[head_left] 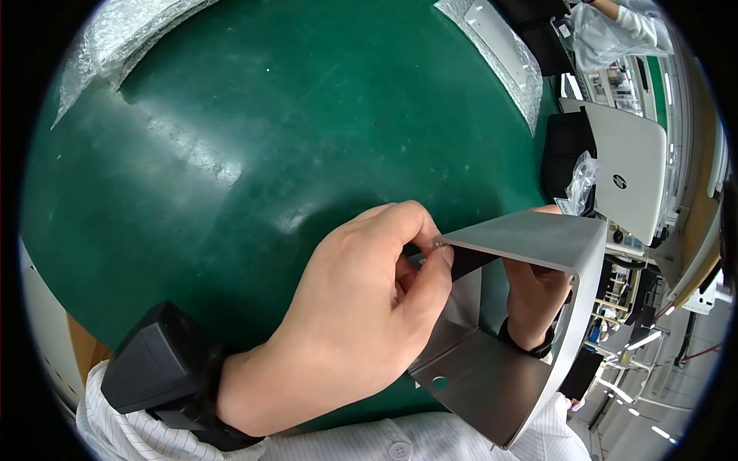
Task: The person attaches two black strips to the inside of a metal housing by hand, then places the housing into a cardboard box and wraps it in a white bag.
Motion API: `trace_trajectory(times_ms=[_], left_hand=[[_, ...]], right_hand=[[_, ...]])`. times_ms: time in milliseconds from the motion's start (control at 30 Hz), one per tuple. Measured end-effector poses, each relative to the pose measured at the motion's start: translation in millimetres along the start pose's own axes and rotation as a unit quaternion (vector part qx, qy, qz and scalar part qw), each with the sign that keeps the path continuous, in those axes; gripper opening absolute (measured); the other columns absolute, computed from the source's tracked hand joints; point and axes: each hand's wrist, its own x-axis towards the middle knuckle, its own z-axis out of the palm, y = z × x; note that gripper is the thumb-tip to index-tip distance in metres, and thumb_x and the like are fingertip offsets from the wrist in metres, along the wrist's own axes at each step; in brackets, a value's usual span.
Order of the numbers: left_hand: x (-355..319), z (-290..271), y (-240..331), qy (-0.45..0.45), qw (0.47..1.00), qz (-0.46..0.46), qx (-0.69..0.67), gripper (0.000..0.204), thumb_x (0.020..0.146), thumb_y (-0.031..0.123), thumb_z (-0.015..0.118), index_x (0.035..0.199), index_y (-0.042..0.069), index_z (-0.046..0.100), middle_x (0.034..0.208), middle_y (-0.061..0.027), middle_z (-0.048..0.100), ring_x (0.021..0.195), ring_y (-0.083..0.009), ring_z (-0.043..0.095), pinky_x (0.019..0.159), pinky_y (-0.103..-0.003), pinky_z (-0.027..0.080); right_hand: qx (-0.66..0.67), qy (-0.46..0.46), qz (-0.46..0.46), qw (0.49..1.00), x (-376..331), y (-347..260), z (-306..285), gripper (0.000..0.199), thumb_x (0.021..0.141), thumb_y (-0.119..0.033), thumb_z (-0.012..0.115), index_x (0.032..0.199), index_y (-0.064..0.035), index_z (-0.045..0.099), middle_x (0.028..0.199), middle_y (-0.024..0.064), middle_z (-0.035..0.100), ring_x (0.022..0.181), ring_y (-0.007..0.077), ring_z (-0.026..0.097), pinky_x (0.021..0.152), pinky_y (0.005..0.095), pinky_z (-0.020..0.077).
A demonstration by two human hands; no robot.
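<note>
A bent sheet-metal housing (530,234), grey and open-sided, is held tilted above the near right part of the green table. One of its lower panels has a round hole. My left hand (354,307) pinches thumb and index finger together at the housing's left upper corner. A tiny clear bit shows at those fingertips, too small to name. Through the housing's opening I see my right hand (534,300), gripping the upper panel from the far side. Its fingertips show over the top edge, and part of the hand is hidden by the metal.
Bubble wrap (115,38) lies at the far left of the green table (307,100). More bubble wrap (526,96) at the far right carries a flat pale plate (496,38). Beyond the right edge stand a silver laptop (630,173) and a clear plastic bag (582,180). Another person's arm (634,23) shows at the top right.
</note>
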Motion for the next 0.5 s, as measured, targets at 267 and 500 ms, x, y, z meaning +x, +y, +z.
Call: trace_trajectory(times_ms=[267, 500], left_hand=[[0.3, -1.5, -0.8, -0.008, 1.0, -0.001, -0.005, 0.001, 0.097, -0.003, 0.055, 0.097, -0.003, 0.056, 0.081, -0.0006, 0.058, 0.068, -0.0017, 0.051, 0.057, -0.019, 0.042], [-0.1, -0.2, -2.5, -0.004, 1.0, 0.011, 0.002, 0.001, 0.097, -0.002, 0.056, 0.098, -0.003, 0.056, 0.082, -0.0004, 0.059, 0.068, -0.0013, 0.05, 0.057, -0.019, 0.042]], right_hand=[[0.017, 0.001, -0.017, 1.0, -0.4, -0.1, 2.0, 0.031, 0.08, 0.016, 0.066, 0.107, 0.0027, 0.06, 0.11, 0.0082, 0.058, 0.096, 0.0136, 0.058, 0.083, 0.0261, 0.0477], [0.019, -0.009, -0.041, 0.999, 1.6, 1.9, 0.7, 0.032, 0.08, 0.015, 0.068, 0.108, 0.0024, 0.061, 0.11, 0.0093, 0.058, 0.096, 0.0141, 0.059, 0.082, 0.0268, 0.0488]])
